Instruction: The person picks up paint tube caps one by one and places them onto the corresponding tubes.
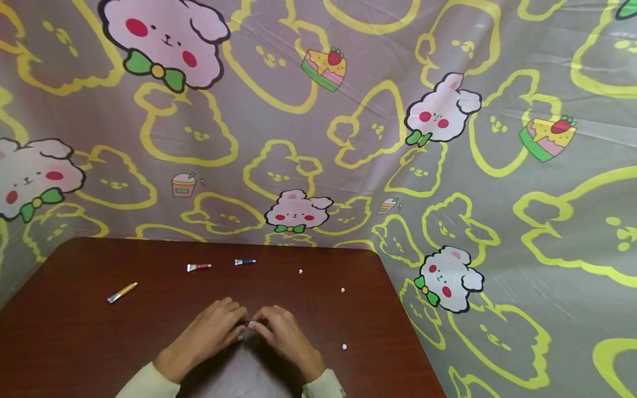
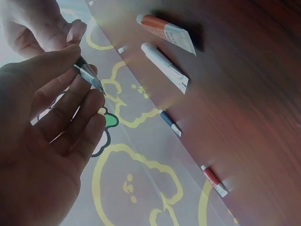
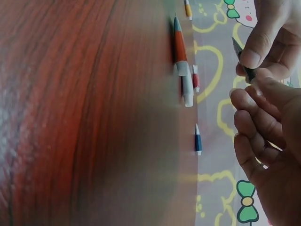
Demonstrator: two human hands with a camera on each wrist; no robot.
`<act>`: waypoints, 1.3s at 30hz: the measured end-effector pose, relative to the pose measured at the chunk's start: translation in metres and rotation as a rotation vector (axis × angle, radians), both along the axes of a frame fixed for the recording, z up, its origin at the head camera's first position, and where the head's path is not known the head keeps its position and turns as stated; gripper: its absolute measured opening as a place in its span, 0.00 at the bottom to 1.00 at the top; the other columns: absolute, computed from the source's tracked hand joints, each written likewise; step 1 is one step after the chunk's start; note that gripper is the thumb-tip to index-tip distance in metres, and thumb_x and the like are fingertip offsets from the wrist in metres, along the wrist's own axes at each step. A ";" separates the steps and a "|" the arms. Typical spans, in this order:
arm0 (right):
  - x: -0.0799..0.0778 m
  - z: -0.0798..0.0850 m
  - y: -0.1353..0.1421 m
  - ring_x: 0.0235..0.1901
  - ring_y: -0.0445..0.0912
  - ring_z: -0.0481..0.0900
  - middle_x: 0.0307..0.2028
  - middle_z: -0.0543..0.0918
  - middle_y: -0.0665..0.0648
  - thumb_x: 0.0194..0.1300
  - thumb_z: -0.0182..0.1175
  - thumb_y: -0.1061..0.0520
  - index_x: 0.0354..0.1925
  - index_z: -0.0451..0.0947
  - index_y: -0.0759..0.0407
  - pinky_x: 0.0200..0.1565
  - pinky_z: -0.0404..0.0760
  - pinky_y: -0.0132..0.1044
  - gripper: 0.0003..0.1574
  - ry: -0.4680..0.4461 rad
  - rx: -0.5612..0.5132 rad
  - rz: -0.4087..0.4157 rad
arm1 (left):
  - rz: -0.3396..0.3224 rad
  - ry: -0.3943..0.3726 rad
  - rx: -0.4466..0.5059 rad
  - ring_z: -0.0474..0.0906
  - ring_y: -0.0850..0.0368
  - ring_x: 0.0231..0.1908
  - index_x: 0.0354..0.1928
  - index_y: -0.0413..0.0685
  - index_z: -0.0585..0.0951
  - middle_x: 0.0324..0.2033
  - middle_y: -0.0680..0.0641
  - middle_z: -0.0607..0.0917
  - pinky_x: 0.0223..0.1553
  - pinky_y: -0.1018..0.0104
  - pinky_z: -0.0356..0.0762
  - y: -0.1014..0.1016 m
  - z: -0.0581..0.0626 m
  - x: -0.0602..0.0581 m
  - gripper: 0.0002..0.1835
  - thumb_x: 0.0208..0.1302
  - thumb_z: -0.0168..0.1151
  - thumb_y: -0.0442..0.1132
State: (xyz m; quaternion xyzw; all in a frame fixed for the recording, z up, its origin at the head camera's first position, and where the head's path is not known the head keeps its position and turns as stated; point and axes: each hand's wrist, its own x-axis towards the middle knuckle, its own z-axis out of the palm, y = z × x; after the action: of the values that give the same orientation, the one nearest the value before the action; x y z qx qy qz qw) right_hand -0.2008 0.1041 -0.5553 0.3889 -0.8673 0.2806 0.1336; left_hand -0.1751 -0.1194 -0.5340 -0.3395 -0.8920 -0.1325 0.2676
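My left hand [image 1: 211,330] pinches a small dark paint tube [image 2: 89,74] between thumb and fingers, its flat silvery end pointing away from the right hand. At the tube's other end, the thumb and fingertips of my right hand [image 1: 285,333] pinch the tip, where a bit of white shows in the head view. Both hands are close together above the table's near part. Lying just below the left hand is an orange paint tube [image 2: 164,32], mostly covered by that hand in the head view. A white tube [image 2: 164,68] lies beside it, hidden from the head view.
Farther back on the brown table [image 1: 164,320] lie a yellow tube [image 1: 122,293], a red tube [image 1: 199,267] and a blue tube [image 1: 245,262]. Small white caps [image 1: 343,290] [image 1: 301,271] [image 1: 344,347] are scattered to the right. A patterned curtain [image 1: 298,138] borders the table.
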 end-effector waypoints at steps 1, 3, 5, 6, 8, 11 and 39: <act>0.000 0.000 0.000 0.33 0.40 0.82 0.33 0.88 0.46 0.77 0.67 0.50 0.40 0.86 0.52 0.41 0.68 0.16 0.09 -0.001 0.003 -0.003 | -0.002 -0.002 0.003 0.77 0.58 0.35 0.34 0.58 0.82 0.31 0.58 0.84 0.40 0.58 0.78 0.000 0.001 0.000 0.14 0.56 0.84 0.42; 0.000 0.000 0.001 0.31 0.36 0.77 0.30 0.84 0.46 0.79 0.64 0.49 0.36 0.84 0.51 0.39 0.66 0.16 0.12 0.003 0.013 -0.009 | -0.011 -0.001 0.013 0.77 0.58 0.35 0.35 0.57 0.83 0.32 0.58 0.85 0.40 0.58 0.79 0.001 0.001 0.000 0.14 0.57 0.83 0.42; 0.001 0.000 0.002 0.28 0.33 0.72 0.25 0.79 0.46 0.82 0.61 0.50 0.31 0.79 0.51 0.36 0.64 0.18 0.17 0.018 0.023 -0.014 | -0.024 0.004 0.025 0.77 0.58 0.36 0.35 0.57 0.83 0.32 0.58 0.85 0.41 0.58 0.79 0.002 0.002 0.000 0.14 0.57 0.83 0.42; 0.001 0.000 0.002 0.27 0.32 0.69 0.24 0.77 0.45 0.82 0.60 0.50 0.30 0.78 0.50 0.35 0.63 0.18 0.19 0.021 0.026 -0.016 | -0.029 0.006 0.032 0.77 0.58 0.36 0.35 0.57 0.83 0.32 0.58 0.84 0.41 0.58 0.79 0.002 0.002 0.000 0.14 0.58 0.83 0.42; 0.001 0.000 0.002 0.27 0.31 0.67 0.22 0.74 0.45 0.84 0.58 0.50 0.27 0.75 0.50 0.34 0.63 0.19 0.22 0.023 0.026 -0.020 | -0.037 0.014 0.042 0.77 0.59 0.36 0.35 0.57 0.82 0.32 0.59 0.84 0.41 0.58 0.78 0.003 0.002 0.000 0.14 0.58 0.83 0.42; 0.001 -0.001 0.002 0.27 0.30 0.67 0.23 0.76 0.45 0.85 0.57 0.50 0.28 0.77 0.50 0.35 0.64 0.19 0.22 0.013 0.015 -0.029 | -0.038 0.022 0.049 0.76 0.59 0.35 0.35 0.58 0.82 0.32 0.59 0.84 0.41 0.58 0.78 0.003 0.002 0.001 0.14 0.58 0.83 0.42; 0.001 -0.002 0.005 0.29 0.31 0.72 0.28 0.80 0.46 0.83 0.60 0.48 0.35 0.80 0.50 0.37 0.66 0.16 0.16 -0.049 -0.023 0.006 | -0.018 0.021 0.032 0.76 0.60 0.36 0.35 0.58 0.83 0.32 0.59 0.84 0.42 0.58 0.79 0.002 0.001 -0.001 0.13 0.59 0.82 0.42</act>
State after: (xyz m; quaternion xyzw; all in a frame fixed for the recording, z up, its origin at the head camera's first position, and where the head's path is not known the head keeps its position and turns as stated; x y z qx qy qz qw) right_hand -0.1998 0.1087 -0.5568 0.3831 -0.8658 0.3005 0.1157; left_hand -0.1757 -0.1174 -0.5330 -0.3446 -0.8837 -0.1456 0.2813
